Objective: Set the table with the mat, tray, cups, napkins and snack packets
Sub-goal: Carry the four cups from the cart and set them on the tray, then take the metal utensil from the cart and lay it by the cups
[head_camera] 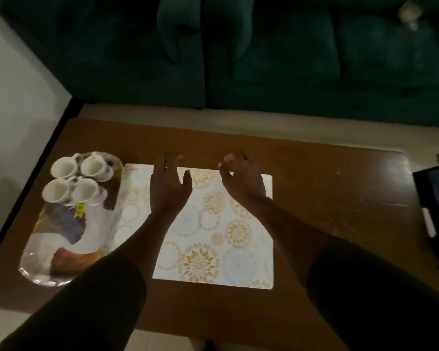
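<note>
Inspector: Desk [314,198] carries the mat [213,236] at centre; tray [61,244] overlaps its left edge.

Clerk: Cups [74,179]?

Inspector: Four, on the tray's far end.

Clerk: Hands?

Inspector: Left hand [169,184] open, flat, at the mat's far edge; right hand [241,177] curled, empty.

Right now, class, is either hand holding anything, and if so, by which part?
Nothing is held. The left hand lies open and flat over the far edge of the white floral-patterned place mat; the right hand is loosely curled over that edge, gripping nothing visible.
</note>
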### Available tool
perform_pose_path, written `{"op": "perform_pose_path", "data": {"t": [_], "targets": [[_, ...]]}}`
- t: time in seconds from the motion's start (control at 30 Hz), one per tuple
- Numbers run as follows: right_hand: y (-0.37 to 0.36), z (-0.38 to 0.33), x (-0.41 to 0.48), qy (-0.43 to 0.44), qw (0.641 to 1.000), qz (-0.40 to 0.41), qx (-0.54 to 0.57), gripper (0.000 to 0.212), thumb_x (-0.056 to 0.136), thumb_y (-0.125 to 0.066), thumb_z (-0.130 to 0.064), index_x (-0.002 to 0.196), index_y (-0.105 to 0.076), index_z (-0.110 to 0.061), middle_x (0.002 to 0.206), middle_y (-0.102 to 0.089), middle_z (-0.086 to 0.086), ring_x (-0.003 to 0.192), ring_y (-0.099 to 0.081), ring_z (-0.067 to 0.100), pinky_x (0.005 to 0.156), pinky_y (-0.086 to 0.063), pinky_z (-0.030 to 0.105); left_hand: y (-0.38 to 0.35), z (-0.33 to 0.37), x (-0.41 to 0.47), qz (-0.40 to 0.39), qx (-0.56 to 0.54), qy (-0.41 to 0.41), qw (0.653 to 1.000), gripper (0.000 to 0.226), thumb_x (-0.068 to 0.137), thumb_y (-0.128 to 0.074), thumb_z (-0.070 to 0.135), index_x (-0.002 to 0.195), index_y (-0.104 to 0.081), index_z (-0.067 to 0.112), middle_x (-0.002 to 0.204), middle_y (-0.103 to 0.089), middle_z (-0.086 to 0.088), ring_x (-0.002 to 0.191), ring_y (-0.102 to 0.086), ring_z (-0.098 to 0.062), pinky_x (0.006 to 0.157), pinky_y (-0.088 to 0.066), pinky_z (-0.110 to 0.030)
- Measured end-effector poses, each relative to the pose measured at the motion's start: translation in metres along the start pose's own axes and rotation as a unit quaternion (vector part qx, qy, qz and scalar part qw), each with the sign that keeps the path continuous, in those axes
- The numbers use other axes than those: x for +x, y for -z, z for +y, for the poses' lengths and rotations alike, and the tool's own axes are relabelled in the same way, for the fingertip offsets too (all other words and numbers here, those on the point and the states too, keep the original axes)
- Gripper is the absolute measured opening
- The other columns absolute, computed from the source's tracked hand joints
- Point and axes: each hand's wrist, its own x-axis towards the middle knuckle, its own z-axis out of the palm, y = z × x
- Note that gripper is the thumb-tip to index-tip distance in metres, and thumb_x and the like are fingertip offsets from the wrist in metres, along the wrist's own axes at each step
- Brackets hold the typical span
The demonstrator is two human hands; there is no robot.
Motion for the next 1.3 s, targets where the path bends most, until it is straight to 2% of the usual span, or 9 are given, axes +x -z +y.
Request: {"op": "perform_pose_path", "data": {"t": [0.13, 0.27, 0.4, 0.5, 0.83, 0.97, 1.1, 1.2, 1.3], "targets": [[0.062, 0.062, 0.0, -0.012, 0.997, -0.004, -0.08, 0.025, 0.094, -0.048, -0.019, 0.107, -0.064, -0.006, 0.113, -0.063, 0.01, 0.114, -0.053, 0.025, 0.095, -0.045, 0.033, -0.031, 0.073, 0.004, -0.044, -0.042, -0.045, 0.997, 0.036, 0.09, -0.059, 0.028, 0.124, -0.051, 0.018, 0.127, -0.051, -0.006, 0.09, -0.064, -0.028, 0.068, -0.049, -0.032], [0.112, 0.12, -0.009, -0.078, 0.992, 0.016, -0.094, 0.026, 0.095, -0.046, -0.023, 0.114, -0.06, -0.011, 0.122, -0.055, 0.008, 0.118, -0.046, 0.02, 0.088, -0.039, 0.024, -0.067, 0.144, -0.006, -0.092, -0.063, -0.074, 0.991, 0.037, 0.092, -0.058, 0.03, 0.127, -0.052, 0.018, 0.13, -0.051, -0.004, 0.104, -0.062, -0.025, 0.072, -0.05, -0.032], [0.166, 0.164, -0.035, -0.127, 0.989, 0.042, -0.061, 0.025, 0.095, -0.05, -0.018, 0.116, -0.06, -0.008, 0.126, -0.053, 0.008, 0.118, -0.048, 0.019, 0.094, -0.046, 0.028, -0.102, 0.212, -0.019, -0.153, -0.072, -0.106, 0.98, 0.038, 0.094, -0.057, 0.03, 0.129, -0.05, 0.018, 0.134, -0.048, -0.006, 0.111, -0.059, -0.028, 0.081, -0.054, -0.04], [0.208, 0.202, -0.056, -0.171, 0.982, 0.07, -0.038, 0.027, 0.093, -0.053, -0.015, 0.119, -0.058, -0.01, 0.129, -0.05, 0.006, 0.117, -0.051, 0.019, 0.095, -0.046, 0.028, -0.127, 0.264, -0.029, -0.174, -0.079, -0.13, 0.973, 0.035, 0.093, -0.059, 0.026, 0.126, -0.053, 0.017, 0.132, -0.05, -0.006, 0.115, -0.055, -0.027, 0.088, -0.049, -0.038], [0.345, 0.343, -0.124, -0.27, 0.94, 0.201, -0.047, 0.023, 0.088, -0.057, -0.015, 0.111, -0.061, -0.013, 0.125, -0.055, 0.006, 0.112, -0.054, 0.023, 0.086, -0.047, 0.032, -0.231, 0.445, -0.083, -0.249, -0.103, -0.18, 0.946, 0.034, 0.091, -0.061, 0.028, 0.124, -0.052, 0.024, 0.126, -0.054, 0.001, 0.103, -0.046, -0.006, 0.069, -0.033, -0.014], [0.383, 0.396, -0.156, -0.291, 0.93, 0.22, -0.045, 0.023, 0.088, -0.055, -0.013, 0.11, -0.061, -0.013, 0.121, -0.056, 0.005, 0.108, -0.055, 0.024, 0.083, -0.046, 0.031, -0.27, 0.505, -0.116, -0.294, -0.122, -0.183, 0.93, 0.03, 0.088, -0.064, 0.025, 0.117, -0.055, 0.025, 0.112, -0.058, 0.003, 0.096, -0.048, -0.009, 0.065, -0.037, -0.018], [0.41, 0.438, -0.179, -0.358, 0.9, 0.247, -0.033, 0.029, 0.083, -0.054, -0.009, 0.111, -0.062, -0.012, 0.121, -0.057, 0.006, 0.106, -0.058, 0.024, 0.084, -0.049, 0.034, -0.298, 0.549, -0.135, -0.339, -0.141, -0.163, 0.916, 0.023, 0.088, -0.066, 0.024, 0.109, -0.061, 0.016, 0.102, -0.064, -0.006, 0.094, -0.061, -0.023, 0.073, -0.053, -0.037], [0.412, 0.461, -0.191, -0.382, 0.899, 0.216, -0.015, 0.03, 0.084, -0.057, -0.014, 0.114, -0.061, -0.013, 0.118, -0.058, 0.008, 0.108, -0.057, 0.025, 0.083, -0.047, 0.032, -0.315, 0.571, -0.145, -0.344, -0.138, -0.142, 0.918, 0.025, 0.087, -0.067, 0.025, 0.109, -0.063, 0.013, 0.106, -0.066, -0.009, 0.095, -0.063, -0.024, 0.072, -0.049, -0.03], [0.401, 0.474, -0.198, -0.381, 0.914, 0.138, 0.006, 0.044, 0.083, -0.067, -0.037, 0.121, -0.055, -0.019, 0.123, -0.056, 0.005, 0.112, -0.053, 0.022, 0.082, -0.042, 0.028, -0.33, 0.583, -0.152, -0.355, -0.115, -0.097, 0.923, 0.033, 0.086, -0.068, 0.027, 0.113, -0.061, 0.01, 0.115, -0.064, -0.011, 0.104, -0.06, -0.026, 0.076, -0.049, -0.034]]}}
